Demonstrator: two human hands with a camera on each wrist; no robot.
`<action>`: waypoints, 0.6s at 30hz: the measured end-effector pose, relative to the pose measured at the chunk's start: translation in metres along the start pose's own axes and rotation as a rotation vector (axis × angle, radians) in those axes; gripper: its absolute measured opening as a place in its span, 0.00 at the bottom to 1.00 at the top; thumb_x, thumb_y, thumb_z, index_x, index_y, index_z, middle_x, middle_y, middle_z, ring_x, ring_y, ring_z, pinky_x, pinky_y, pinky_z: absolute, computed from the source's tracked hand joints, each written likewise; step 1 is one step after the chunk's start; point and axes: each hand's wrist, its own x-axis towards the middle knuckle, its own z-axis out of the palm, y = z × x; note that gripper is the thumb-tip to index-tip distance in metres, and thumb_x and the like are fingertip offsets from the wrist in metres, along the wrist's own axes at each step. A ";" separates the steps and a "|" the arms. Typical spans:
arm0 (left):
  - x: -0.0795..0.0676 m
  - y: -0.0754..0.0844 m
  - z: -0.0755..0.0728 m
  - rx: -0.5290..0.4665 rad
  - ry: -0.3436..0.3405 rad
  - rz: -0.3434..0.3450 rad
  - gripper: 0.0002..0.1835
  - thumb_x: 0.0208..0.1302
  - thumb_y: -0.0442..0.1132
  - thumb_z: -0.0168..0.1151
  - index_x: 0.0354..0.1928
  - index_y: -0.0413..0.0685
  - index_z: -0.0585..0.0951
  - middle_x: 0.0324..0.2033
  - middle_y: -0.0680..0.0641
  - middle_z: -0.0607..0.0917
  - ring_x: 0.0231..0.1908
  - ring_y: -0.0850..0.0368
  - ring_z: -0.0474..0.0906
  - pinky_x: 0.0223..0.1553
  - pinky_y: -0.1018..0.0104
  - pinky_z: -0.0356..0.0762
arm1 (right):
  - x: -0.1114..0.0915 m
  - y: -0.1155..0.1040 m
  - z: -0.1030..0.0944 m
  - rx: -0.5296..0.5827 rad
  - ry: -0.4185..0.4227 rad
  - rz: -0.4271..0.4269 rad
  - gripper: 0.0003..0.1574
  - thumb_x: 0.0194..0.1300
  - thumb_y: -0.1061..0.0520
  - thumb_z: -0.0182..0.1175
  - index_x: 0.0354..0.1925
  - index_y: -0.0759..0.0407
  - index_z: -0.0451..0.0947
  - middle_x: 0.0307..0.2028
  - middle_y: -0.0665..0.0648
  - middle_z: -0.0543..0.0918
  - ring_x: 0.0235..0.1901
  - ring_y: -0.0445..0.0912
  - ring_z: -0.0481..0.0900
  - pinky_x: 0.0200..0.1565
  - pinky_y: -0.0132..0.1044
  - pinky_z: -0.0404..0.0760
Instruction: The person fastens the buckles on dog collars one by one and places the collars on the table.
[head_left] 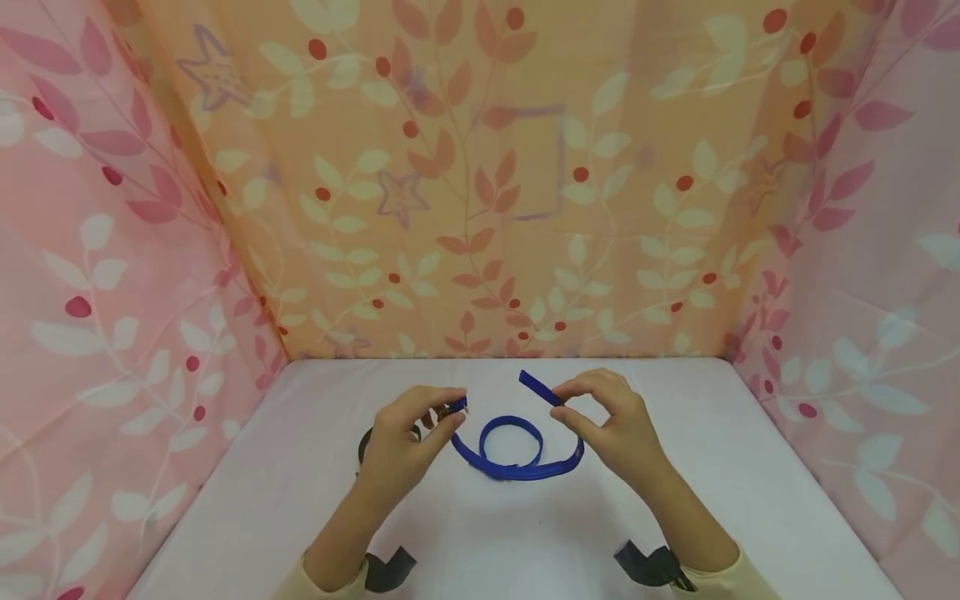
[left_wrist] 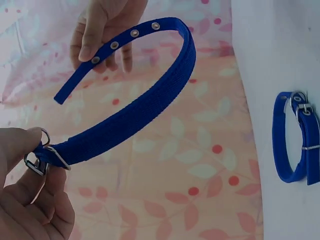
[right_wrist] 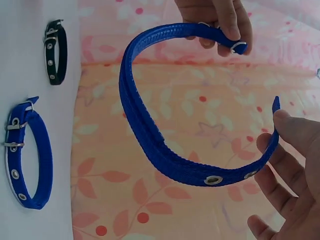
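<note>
The left hand [head_left: 408, 429] pinches the buckle end of a blue pet collar [head_left: 517, 473] between thumb and fingers, the metal buckle [left_wrist: 36, 165] showing beside the thumb and a metal loop just next to it on the band. The right hand [head_left: 611, 425] has the opposite end between thumb and forefinger, its other fingers loosely bent and apart from the strap; a short stretch of the strap's tip juts beyond the pinch. Metal eyelets [left_wrist: 134, 33] run along this end. The collar is unfastened, its two ends well apart, and the band bows between the hands in an open curve, held up above the white desk [head_left: 510, 533].

Just past the band in the head view, a second blue collar [right_wrist: 16, 161], buckled into a ring, stands on its edge on the desk. A dark collar [right_wrist: 49, 55], also closed in a ring, stands to the left, partly hidden by the left hand in the head view. Pale sleeves [head_left: 322, 587] and black wrist straps [head_left: 390, 571] show at the near edge. Around the desk hang leaf-patterned curtains [head_left: 480, 167], orange-toned at the back and pink at both sides.
</note>
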 end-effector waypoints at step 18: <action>-0.007 0.006 0.004 0.008 -0.039 -0.084 0.13 0.62 0.39 0.75 0.48 0.57 0.86 0.40 0.63 0.87 0.39 0.66 0.81 0.37 0.67 0.82 | -0.002 -0.005 -0.002 -0.004 -0.118 -0.197 0.23 0.54 0.64 0.78 0.43 0.41 0.87 0.39 0.38 0.86 0.47 0.39 0.80 0.62 0.34 0.66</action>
